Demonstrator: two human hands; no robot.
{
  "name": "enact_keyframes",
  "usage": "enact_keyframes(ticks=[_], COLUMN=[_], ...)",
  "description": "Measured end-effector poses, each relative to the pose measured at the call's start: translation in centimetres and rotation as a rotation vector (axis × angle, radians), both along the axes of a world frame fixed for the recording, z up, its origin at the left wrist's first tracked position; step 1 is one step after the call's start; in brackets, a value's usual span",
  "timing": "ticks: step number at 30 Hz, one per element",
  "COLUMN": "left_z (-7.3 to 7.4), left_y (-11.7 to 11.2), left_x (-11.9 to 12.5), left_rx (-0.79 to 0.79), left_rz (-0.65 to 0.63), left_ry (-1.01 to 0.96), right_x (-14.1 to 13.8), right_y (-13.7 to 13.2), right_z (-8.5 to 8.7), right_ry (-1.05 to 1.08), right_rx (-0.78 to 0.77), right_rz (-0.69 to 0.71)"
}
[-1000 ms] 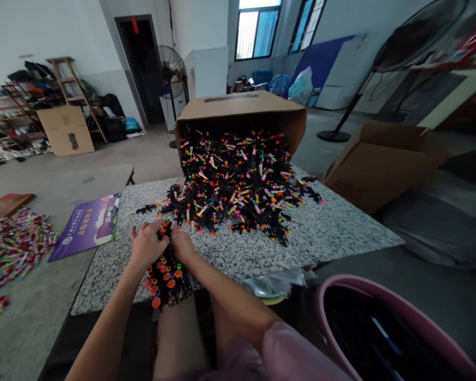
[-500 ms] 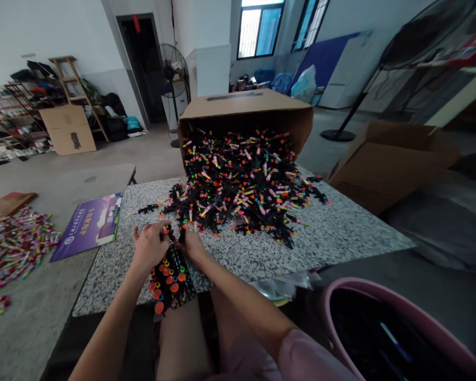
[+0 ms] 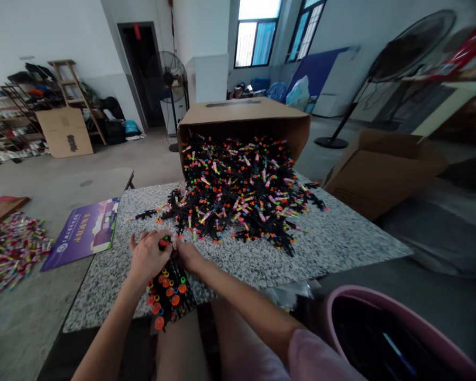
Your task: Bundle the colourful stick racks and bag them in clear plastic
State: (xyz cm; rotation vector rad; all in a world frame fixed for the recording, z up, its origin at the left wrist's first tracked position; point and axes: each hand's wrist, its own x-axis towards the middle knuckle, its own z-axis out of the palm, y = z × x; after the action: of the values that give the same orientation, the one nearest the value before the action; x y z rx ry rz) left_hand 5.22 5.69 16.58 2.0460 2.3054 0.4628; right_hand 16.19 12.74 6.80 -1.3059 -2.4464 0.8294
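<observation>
Our left hand (image 3: 148, 256) closed nearly shut around the top of a black plastic strip (image 3: 170, 291) studded with orange and yellow caps, an orange cap (image 3: 165, 242) showing just above the fingers. Our right hand (image 3: 186, 254) met the same end, its fingertips drawn together; we could not tell whether they had hold. The strip lay on a speckled granite tabletop (image 3: 309, 264), its lower end at the table's near edge. Just beyond our hands spread a heap of black pieces with bright tips (image 3: 238, 203), lying between us and the cardboard box (image 3: 241, 114) tipped on its side at the far edge. A silver plastic bag (image 3: 289, 293) showed past the near edge, beside a pink basin (image 3: 365, 296) at our right. To our left, a purple printed board (image 3: 81, 233) and a heap of multicoloured pieces (image 3: 11, 254) lay on a grey table (image 3: 43, 312). A second cardboard box (image 3: 381, 174) stood right of the table.
</observation>
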Motion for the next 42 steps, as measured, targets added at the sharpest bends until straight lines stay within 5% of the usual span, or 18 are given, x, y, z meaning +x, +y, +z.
enact_keyframes(ticks=[4, 7, 12, 16, 20, 23, 26, 31, 35, 42], left_z=[-0.2, -0.3, -0.9, -1.0, -0.7, -0.5, -0.4, -0.1, 0.2, 0.3], left_y=[0.1, 0.5, 0.8, 0.8, 0.6, 0.5, 0.4, 0.2, 0.2, 0.3], left_x=[0.1, 0.2, -0.2, -0.4, 0.0, 0.2, 0.2, 0.1, 0.1, 0.2], left_rx=[0.003, -0.005, -0.010, -0.016, -0.014, -0.017, -0.020, -0.035, -0.055, -0.057], left_rz=[-0.015, -0.018, -0.030, -0.036, -0.042, -0.040, -0.033, -0.022, -0.017, -0.018], left_ry=[0.009, 0.006, -0.031, -0.037, 0.002, 0.026, 0.024, 0.012, 0.018, 0.043], right_x=[0.1, -3.0, -8.1, -5.7, 3.7, 11.4, 15.5, 13.8, 11.5, 4.8], right_y=[5.7, 9.6, 12.3, 10.1, 3.4, -2.6, -6.2, -5.8, -3.8, -2.6], right_z=[1.5, 2.6, 3.6, 4.0, 1.5, -1.2, -2.5, -0.8, 0.4, -1.8], right_ry=[0.017, -0.057, -0.114, -0.032, 0.155, 0.106, 0.019, -0.139, -0.258, 0.403], right_rx=[0.162, 0.348, 0.379, 0.441, 0.440, 0.348, 0.251, -0.012, -0.194, -0.182], right_rz=[-0.070, -0.073, 0.057, 0.118, 0.077, 0.179, 0.284, -0.165, -0.217, -0.283])
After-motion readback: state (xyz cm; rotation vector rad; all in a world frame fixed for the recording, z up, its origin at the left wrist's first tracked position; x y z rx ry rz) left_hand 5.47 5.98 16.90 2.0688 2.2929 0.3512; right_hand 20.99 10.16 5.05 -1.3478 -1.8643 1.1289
